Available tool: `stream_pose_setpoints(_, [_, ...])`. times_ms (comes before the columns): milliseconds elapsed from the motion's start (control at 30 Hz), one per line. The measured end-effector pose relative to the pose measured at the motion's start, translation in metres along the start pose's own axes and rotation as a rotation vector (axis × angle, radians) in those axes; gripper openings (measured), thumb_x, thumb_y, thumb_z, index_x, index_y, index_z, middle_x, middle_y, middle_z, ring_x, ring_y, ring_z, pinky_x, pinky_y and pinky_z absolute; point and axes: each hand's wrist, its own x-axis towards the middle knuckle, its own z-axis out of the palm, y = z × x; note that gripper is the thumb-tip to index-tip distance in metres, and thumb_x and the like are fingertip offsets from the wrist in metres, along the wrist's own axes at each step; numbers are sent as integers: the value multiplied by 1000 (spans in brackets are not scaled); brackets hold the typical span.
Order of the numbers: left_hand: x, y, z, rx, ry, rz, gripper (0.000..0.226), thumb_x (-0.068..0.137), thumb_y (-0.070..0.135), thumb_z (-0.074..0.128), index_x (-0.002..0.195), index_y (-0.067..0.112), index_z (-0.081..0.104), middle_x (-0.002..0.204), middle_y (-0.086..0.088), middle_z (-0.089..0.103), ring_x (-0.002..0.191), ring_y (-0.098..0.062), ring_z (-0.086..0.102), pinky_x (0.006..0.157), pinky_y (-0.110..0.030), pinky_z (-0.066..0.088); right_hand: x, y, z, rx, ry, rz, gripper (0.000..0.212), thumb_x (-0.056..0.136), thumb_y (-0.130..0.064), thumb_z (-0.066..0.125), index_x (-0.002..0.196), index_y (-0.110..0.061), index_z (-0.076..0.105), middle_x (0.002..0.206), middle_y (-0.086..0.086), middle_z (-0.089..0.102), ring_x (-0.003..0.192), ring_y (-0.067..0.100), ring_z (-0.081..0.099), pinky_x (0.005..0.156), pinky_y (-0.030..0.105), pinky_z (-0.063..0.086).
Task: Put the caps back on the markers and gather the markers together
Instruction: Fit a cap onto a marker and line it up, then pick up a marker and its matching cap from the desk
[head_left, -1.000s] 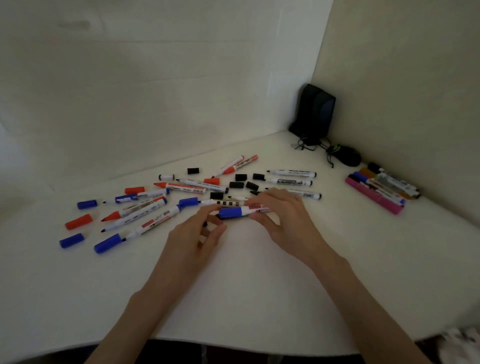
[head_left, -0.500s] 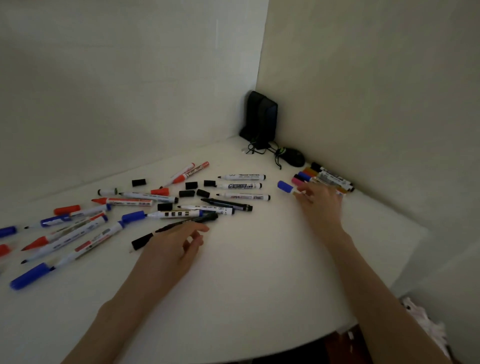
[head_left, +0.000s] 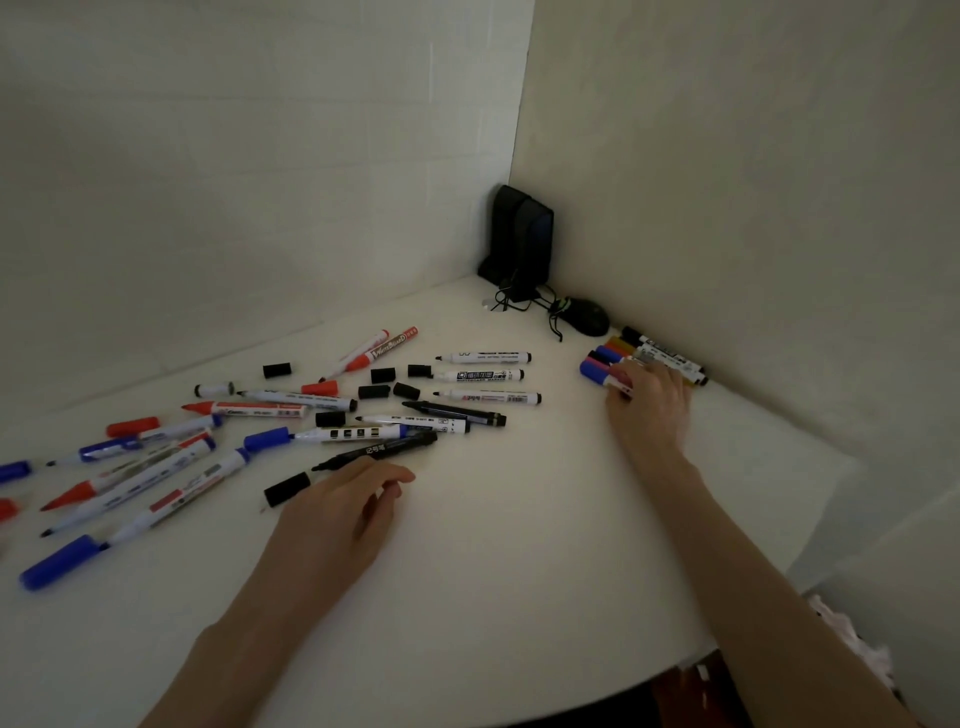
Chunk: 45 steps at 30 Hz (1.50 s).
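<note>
Over by the right wall, my right hand (head_left: 649, 402) grips a blue-capped marker (head_left: 595, 373), fingers curled round it, at the edge of the pile (head_left: 670, 358). My left hand (head_left: 337, 509) rests on the tabletop (head_left: 519, 545) — fingers loose, holding nothing — beside a black cap (head_left: 287, 488) and scattered uncapped markers (head_left: 483, 375).

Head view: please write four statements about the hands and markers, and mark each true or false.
1. The right hand grips a blue marker at the pile. True.
2. The left hand holds something. False: it is empty; a black cap lies beside it.
3. Every marker is capped. False: many lie uncapped, such as the black marker.
4. A mouse sits in the far corner. True.
</note>
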Motion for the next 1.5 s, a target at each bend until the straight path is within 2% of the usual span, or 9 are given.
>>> stream_pose_setpoints(333, [-4, -6, -3, 5, 15, 7, 22, 94, 23, 57, 112, 35, 64, 98, 26, 54, 71, -1, 60, 68, -12, 45, -5, -14, -8, 70, 31, -41, 35, 86, -14, 66, 120, -19, 69, 119, 11, 59, 115, 33, 50, 101, 45, 37])
stream_pose_setpoints(433, [-8, -6, -8, 23, 0, 6, 20, 95, 30, 53, 110, 38, 63, 98, 30, 49, 70, 1, 58, 68, -8, 45, -11, -38, -9, 176, 40, -197, 31, 86, -14, 70, 117, -16, 70, 112, 9, 59, 110, 32, 53, 99, 44, 41])
stream_pose_setpoints(633, [-23, -17, -22, 47, 2, -86, 19, 94, 37, 53, 111, 43, 61, 97, 29, 51, 72, 3, 54, 75, -8, 43, -50, -132, -16, 468, -141, -575, 23, 88, -16, 71, 110, -22, 72, 102, -10, 59, 96, 5, 50, 87, 25, 41])
stream_pose_setpoints(733, [-29, -26, -36, 56, 111, -186, 20, 93, 36, 59, 113, 39, 62, 95, 22, 57, 79, 1, 55, 76, -14, 48, -76, -169, -16, 535, -252, -775, 21, 88, -17, 72, 108, -21, 73, 101, -9, 65, 94, 9, 55, 86, 25, 44])
stream_pose_setpoints(867, [-31, -46, -44, 136, 141, -276, 24, 94, 39, 59, 117, 33, 63, 113, 12, 58, 102, -6, 55, 83, -16, 40, -95, -187, -1, 452, -262, -898, 19, 90, -31, 70, 107, -24, 72, 99, -9, 64, 93, 13, 55, 84, 30, 45])
stream_pose_setpoints(1067, [-26, -60, -38, 233, 115, -325, 26, 93, 46, 58, 114, 32, 65, 109, 10, 60, 99, -6, 53, 82, -16, 37, -100, -182, 9, 392, -253, -878, 23, 90, -38, 70, 108, -24, 70, 94, -9, 61, 91, 14, 54, 82, 36, 49])
stream_pose_setpoints(1200, [-25, -63, -42, 176, 132, -333, 27, 94, 39, 59, 119, 28, 65, 112, 7, 62, 105, -8, 53, 90, -18, 37, -102, -184, 12, 339, -240, -858, 28, 92, -34, 66, 117, -21, 67, 104, -5, 56, 98, 17, 54, 85, 33, 48])
stream_pose_setpoints(1300, [-24, -64, -47, 86, 142, -404, 31, 96, 37, 56, 126, 27, 61, 116, 6, 64, 105, -6, 54, 91, -17, 37, -101, -185, 13, 368, -251, -858, 21, 90, -31, 68, 109, -22, 65, 104, -7, 56, 98, 16, 51, 84, 33, 46])
stream_pose_setpoints(1500, [-30, -52, -52, -173, 171, -365, 32, 94, 37, 58, 126, 31, 61, 114, 13, 66, 102, -2, 58, 93, -17, 43, -107, -181, 14, 340, -263, -869, 20, 96, -35, 57, 110, -25, 66, 107, -10, 61, 101, 13, 52, 82, 22, 24])
